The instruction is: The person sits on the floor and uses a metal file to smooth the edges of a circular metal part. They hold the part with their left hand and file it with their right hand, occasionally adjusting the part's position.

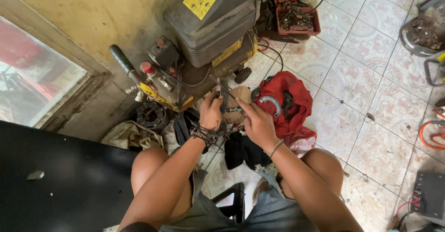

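Note:
I sit low with both knees out, facing a dirty yellow and grey air compressor [204, 37] on the floor. My left hand [211, 113], with dark cords round its wrist, is closed on a dark slim tool [224, 95] that points up at the compressor's lower edge. Beside it, my right hand [257, 123] pinches the same tool from the right with its fingers. A small metal part [234, 110] shows between the two hands.
A red cloth [289, 104] with a curved metal piece on it lies right of my hands. Dark rags [243, 151] lie below them. A red tray of parts [296, 14] stands behind the compressor. At the left is a black surface [60, 185]. Tools and cables lie at the right edge.

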